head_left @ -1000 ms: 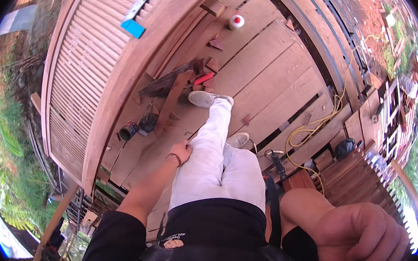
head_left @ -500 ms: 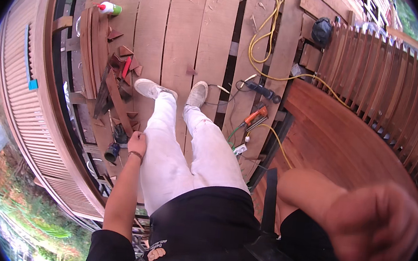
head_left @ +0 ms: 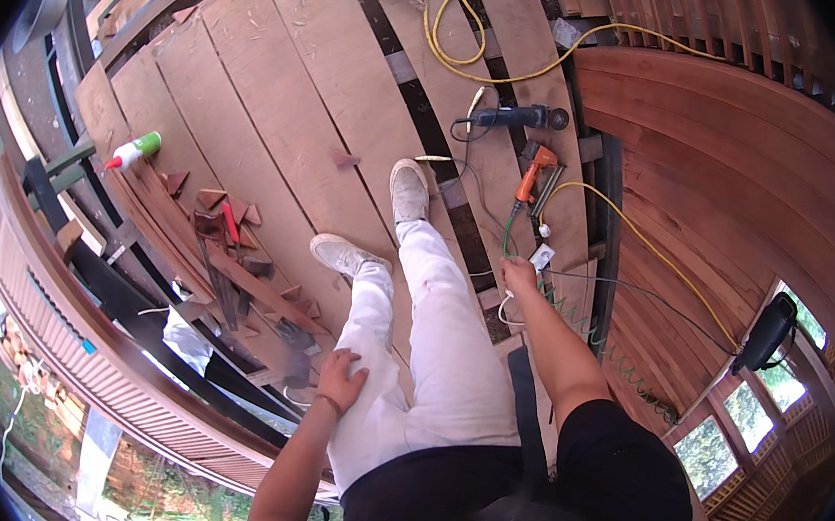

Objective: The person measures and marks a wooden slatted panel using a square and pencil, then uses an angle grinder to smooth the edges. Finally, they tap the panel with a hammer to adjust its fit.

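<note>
My left hand (head_left: pixel 342 378) lies on my left thigh, fingers stretched over the white trousers and nothing in it. Low over the deck, my right hand (head_left: pixel 517 276) has its fingers closed around the green air hose (head_left: pixel 507 237), just below an orange nail gun (head_left: pixel 534 174). The small size of the hand in view hides the exact grip. Beside that hand sits a white power outlet block (head_left: pixel 541 258). Farther up the boards lies a dark corded power tool (head_left: pixel 520 118) with a round head.
Gaps run between the deck boards (head_left: pixel 284 77). A yellow cord (head_left: pixel 546 74) loops across at the upper right. At left are wood strips (head_left: pixel 163 236), wood offcuts, a red-handled tool (head_left: pixel 230 223) and a glue bottle (head_left: pixel 135 150). A curved wooden wall (head_left: pixel 685 196) rises at right.
My right hand has come down from the near right to the green hose. My left hand has moved onto my thigh. The view has turned, so the deck boards now slant.
</note>
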### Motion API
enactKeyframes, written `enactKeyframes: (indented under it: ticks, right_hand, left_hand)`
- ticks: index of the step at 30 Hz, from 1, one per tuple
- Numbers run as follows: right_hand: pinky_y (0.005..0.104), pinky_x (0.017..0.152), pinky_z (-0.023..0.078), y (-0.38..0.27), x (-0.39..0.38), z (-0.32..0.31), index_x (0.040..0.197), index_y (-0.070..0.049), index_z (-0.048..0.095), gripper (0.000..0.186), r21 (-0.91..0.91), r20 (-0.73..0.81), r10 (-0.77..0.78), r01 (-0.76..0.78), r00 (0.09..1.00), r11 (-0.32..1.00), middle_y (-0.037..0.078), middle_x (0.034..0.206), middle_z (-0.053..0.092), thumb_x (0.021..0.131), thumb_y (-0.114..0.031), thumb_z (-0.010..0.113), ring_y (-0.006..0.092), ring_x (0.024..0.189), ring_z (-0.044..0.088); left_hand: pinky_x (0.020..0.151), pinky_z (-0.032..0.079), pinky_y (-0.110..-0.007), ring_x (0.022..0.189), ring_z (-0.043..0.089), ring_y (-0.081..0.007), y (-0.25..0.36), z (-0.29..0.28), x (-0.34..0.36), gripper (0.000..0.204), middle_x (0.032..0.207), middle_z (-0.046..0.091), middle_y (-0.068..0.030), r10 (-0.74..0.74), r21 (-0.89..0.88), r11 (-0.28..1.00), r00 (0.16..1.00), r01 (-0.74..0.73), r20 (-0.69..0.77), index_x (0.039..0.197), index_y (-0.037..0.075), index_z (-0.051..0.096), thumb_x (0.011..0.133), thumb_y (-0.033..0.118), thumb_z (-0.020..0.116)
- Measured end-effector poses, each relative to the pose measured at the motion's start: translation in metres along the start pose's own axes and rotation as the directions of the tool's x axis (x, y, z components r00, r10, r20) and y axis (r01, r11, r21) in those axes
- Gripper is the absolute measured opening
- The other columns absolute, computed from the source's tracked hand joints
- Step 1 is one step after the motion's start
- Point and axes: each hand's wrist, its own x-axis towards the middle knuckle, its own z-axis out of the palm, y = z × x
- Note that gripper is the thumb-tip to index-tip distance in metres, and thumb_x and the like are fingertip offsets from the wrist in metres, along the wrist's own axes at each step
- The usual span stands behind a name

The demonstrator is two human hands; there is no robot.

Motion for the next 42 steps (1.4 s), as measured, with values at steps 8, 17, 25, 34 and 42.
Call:
enactKeyframes:
  ticks: [8,17,25,34,42]
  right_hand:
    - [0.0268,0.047,0.036,-0.134,0.299,0.042,0.082,-0.011,0.054,0.044,0.346,-0.300,0.004,0.105,0.954,0.932,0.000,0.066,0.052,0.085,-0.053,0.068,0.0112,0.052,0.048]
    - [0.0431,0.090,0.054,-0.222,0.293,0.091,0.125,0.009,0.050,0.070,0.685,-0.373,0.276,0.063,0.886,0.726,0.025,0.122,0.061,0.073,-0.028,0.081,0.0359,0.108,0.064]
    - [0.0368,0.049,0.050,-0.127,0.145,0.105,0.091,-0.004,0.062,0.021,0.954,0.110,-0.153,-0.061,0.982,0.293,0.004,0.072,0.060,0.083,-0.022,0.070,0.0182,0.058,0.061]
    - [0.0352,0.080,0.050,-0.002,-0.058,0.083,0.105,0.001,0.059,0.050,0.521,-0.051,-0.520,0.467,0.852,0.714,0.016,0.094,0.066,0.068,-0.027,0.078,0.0248,0.089,0.064]
    - [0.0384,0.085,0.051,0.099,-0.265,-0.005,0.109,0.003,0.057,0.064,0.172,0.209,-0.673,0.651,0.709,0.739,0.024,0.099,0.066,0.065,-0.038,0.078,0.0360,0.096,0.065]
  left_hand:
    - [0.100,0.039,-0.046,0.112,0.053,-0.0387,0.053,-0.036,0.045,0.028,0.117,0.059,-0.0186,-0.047,0.193,0.980,0.997,0.058,-0.060,0.101,0.003,0.062,0.076,0.013,0.066]
    - [0.100,0.039,-0.045,0.112,0.053,-0.0385,0.062,-0.029,0.049,0.024,0.118,0.060,-0.0198,-0.110,0.236,0.963,0.989,0.131,-0.101,0.101,0.002,0.062,0.078,0.010,0.060]
    - [0.100,0.041,-0.046,0.112,0.054,-0.0388,0.048,-0.004,0.033,0.023,0.115,0.062,-0.0178,0.034,0.290,0.955,0.996,-0.057,0.084,0.100,0.004,0.063,0.078,0.010,0.064]
    - [0.091,0.048,-0.041,0.100,0.062,-0.0344,-0.007,-0.011,-0.022,0.024,0.110,0.066,-0.0148,0.117,0.366,0.919,0.987,-0.149,0.107,0.103,0.002,0.063,0.081,0.012,0.064]
    - [0.094,0.045,-0.034,0.112,0.060,-0.0206,0.037,-0.008,-0.107,0.034,0.120,0.062,-0.0098,-0.046,-0.339,0.933,0.976,0.118,0.214,0.125,0.001,0.054,0.097,0.021,0.056]
